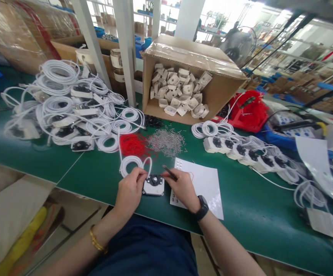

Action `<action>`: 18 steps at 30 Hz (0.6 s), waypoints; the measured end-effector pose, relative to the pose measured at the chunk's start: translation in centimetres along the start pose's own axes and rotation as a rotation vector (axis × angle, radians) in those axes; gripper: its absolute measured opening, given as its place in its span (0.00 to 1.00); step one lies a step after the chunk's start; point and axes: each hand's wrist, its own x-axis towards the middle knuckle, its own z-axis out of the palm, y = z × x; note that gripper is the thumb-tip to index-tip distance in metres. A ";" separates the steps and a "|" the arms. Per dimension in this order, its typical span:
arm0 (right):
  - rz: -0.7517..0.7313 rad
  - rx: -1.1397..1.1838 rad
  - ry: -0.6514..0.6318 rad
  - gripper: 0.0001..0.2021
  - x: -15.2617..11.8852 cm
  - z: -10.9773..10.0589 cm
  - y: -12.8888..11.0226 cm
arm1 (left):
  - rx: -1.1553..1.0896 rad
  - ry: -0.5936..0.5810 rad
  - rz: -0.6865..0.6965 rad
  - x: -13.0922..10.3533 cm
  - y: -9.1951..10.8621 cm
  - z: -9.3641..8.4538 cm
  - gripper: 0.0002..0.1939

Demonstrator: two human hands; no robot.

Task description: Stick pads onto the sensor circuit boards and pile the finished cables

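Note:
A small white housing with a black fitting lies on the green table in front of me. A white cable runs from its top left to a coil just behind it. My left hand is closed in a pinch at the housing's upper left corner, beside the cable; what lies between the fingertips is hidden. My right hand is closed around a dark slim tool like tweezers, its fingertips at the housing's upper right corner. Partly beneath that hand is a white sheet with small round stickers.
Red bits and small metal pins lie in piles behind the coil. A carton of white housings stands at the back. Coiled-cable units heap at left. More housings line up at right, near a red bin.

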 end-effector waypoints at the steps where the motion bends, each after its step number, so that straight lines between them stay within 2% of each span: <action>1: -0.004 -0.003 -0.015 0.08 -0.2 -0.1 0.1 | -0.002 -0.015 -0.003 -0.4 0.0 0.2 0.09; 6: -0.115 -0.070 -0.067 0.08 -1.7 -0.5 1.3 | -0.224 -0.106 -0.098 -1.9 -0.2 0.4 0.10; 9: -0.236 -0.091 -0.077 0.13 -2.6 -0.5 1.9 | -0.340 -0.078 -0.162 -2.2 -0.4 0.1 0.11; 11: -0.274 -0.107 -0.069 0.18 -3.2 -0.5 1.8 | -0.314 -0.056 -0.150 -2.2 -0.5 0.2 0.11; 14: -0.218 -0.095 -0.112 0.20 -3.7 -0.9 1.1 | -0.235 -0.033 -0.094 -2.2 -0.6 0.5 0.10; 16: -0.141 -0.078 -0.134 0.17 -3.4 -1.5 0.7 | -0.214 -0.015 -0.045 -2.1 -0.6 0.7 0.10; 18: -0.039 -0.120 -0.025 0.11 -2.1 -2.5 0.8 | -0.220 0.004 -0.015 -2.0 -0.6 0.7 0.09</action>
